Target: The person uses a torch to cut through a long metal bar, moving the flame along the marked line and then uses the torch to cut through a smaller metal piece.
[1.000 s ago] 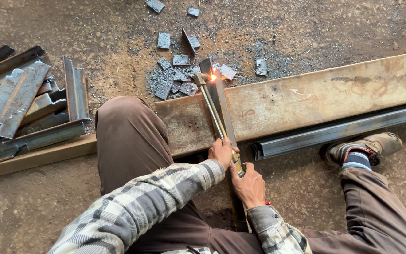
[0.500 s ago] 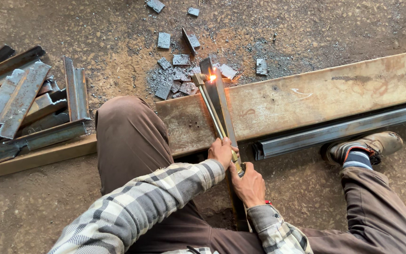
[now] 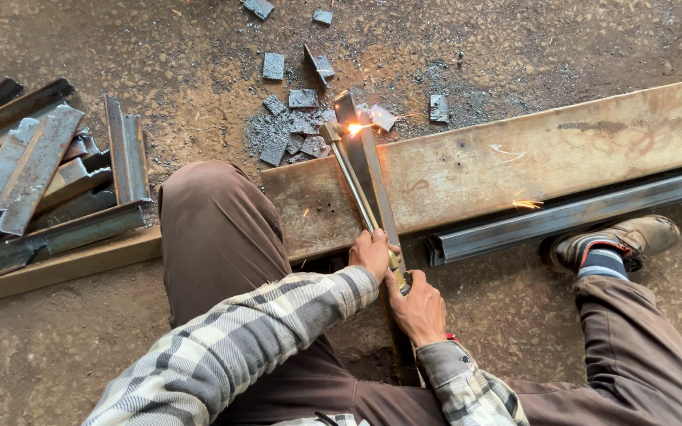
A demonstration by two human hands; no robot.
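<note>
My left hand (image 3: 371, 254) and my right hand (image 3: 418, 306) both grip a long cutting torch (image 3: 350, 177). Its brass tip points away from me and burns bright orange at the far end of a dark steel angle bar (image 3: 369, 170). That bar lies across a wide rusty steel beam (image 3: 530, 154). A few sparks fly near the flame and further right over the beam. I sit on the ground with my left knee (image 3: 207, 229) raised beside the bar and my right leg stretched out to the right.
Several small cut steel squares (image 3: 294, 126) lie scattered on the dirt beyond the flame. A pile of cut angle pieces (image 3: 41, 177) sits at the left. A dark steel channel (image 3: 578, 213) runs along the beam's near side, by my right shoe (image 3: 625, 241).
The flame at the torch tip stays at the bar's far end, with sparks now also flying right over the beam. My hands have hardly moved.
</note>
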